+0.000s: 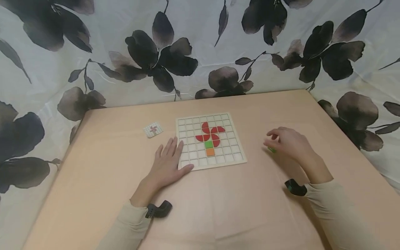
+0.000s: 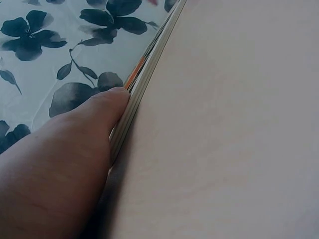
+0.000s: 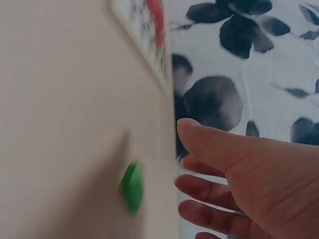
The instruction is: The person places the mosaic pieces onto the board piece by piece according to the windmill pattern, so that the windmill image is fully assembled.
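A square white grid board [image 1: 190, 151] lies on the table, bearing several red rounded pieces [image 1: 215, 130] arranged like a pinwheel. Below them on the grid are a green square [image 1: 208, 144] and an orange square [image 1: 210, 152]. My left hand [image 1: 167, 165] rests at the board's lower left corner, fingers spread along its left side, thumb [image 2: 107, 107] against its near edge. To the right of the board, my right hand [image 1: 292, 144] hovers over a small green piece [image 3: 132, 189] on the table. Its thumb and fingers are apart, holding nothing.
A small card [image 1: 153, 130] printted with a similar red pattern lies left of the board. The table [image 1: 237, 201] has a plain beige cover, and a floral cloth [image 1: 212, 45] hangs behind it. Each wrist wears a dark camera band [image 1: 159, 209].
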Motion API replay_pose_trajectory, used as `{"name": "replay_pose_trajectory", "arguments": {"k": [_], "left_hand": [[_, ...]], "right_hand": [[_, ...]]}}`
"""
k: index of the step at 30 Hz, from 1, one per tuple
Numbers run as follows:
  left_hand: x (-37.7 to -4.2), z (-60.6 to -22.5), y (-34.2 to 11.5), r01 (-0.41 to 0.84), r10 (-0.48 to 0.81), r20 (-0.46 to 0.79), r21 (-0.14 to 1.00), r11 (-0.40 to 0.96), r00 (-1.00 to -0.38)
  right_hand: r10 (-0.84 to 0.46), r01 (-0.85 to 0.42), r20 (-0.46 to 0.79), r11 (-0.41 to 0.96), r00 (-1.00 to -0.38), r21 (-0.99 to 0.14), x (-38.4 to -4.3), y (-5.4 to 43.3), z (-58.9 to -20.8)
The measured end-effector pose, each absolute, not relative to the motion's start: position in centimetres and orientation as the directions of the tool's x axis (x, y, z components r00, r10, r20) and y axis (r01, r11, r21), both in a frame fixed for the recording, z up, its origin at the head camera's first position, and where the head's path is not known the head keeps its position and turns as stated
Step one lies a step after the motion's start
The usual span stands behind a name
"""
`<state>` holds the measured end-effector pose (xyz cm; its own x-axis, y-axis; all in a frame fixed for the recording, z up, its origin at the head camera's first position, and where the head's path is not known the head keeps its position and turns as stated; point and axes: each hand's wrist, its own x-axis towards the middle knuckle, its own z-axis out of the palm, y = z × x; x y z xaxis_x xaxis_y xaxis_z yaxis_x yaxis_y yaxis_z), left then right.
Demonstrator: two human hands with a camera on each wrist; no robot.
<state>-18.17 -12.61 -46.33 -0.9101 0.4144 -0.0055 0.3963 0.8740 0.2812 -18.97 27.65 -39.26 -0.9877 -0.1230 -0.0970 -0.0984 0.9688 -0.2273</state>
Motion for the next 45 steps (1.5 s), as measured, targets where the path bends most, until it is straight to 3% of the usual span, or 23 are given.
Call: {"name": "replay_pose_trajectory", "arguments": {"k": [10, 31, 38, 45], "left_hand": [[-18.4, -46.8, -13.2, 0.391, 0.408, 0.000, 0.285, 0.875, -0.913], [-18.2, -46.5, -12.6, 0.383, 0.405, -0.016, 0.293, 0.876, -0.914], [-18.2, -46.5, -12.7, 0.378, 0.401, -0.023, 0.287, 0.880, -0.916], [-18.2, -46.5, -12.7, 0.380, 0.401, -0.018, 0.284, 0.880, -0.916]], "right_hand": [[-0.051, -0.036, -0.064, 0.975, -0.997, -0.221, -16.0, 30.6, -41.9], [-0.057, -0.071, 0.069, 0.971, -0.996, -0.227, -16.3, 28.5, -41.9], [-0.177, -0.193, 0.092, 0.955, -0.980, -0.223, -16.5, 23.7, -41.5], [-0.371, -0.388, 0.120, 0.901, -0.921, -0.193, -16.4, 18.1, -41.3]]}}
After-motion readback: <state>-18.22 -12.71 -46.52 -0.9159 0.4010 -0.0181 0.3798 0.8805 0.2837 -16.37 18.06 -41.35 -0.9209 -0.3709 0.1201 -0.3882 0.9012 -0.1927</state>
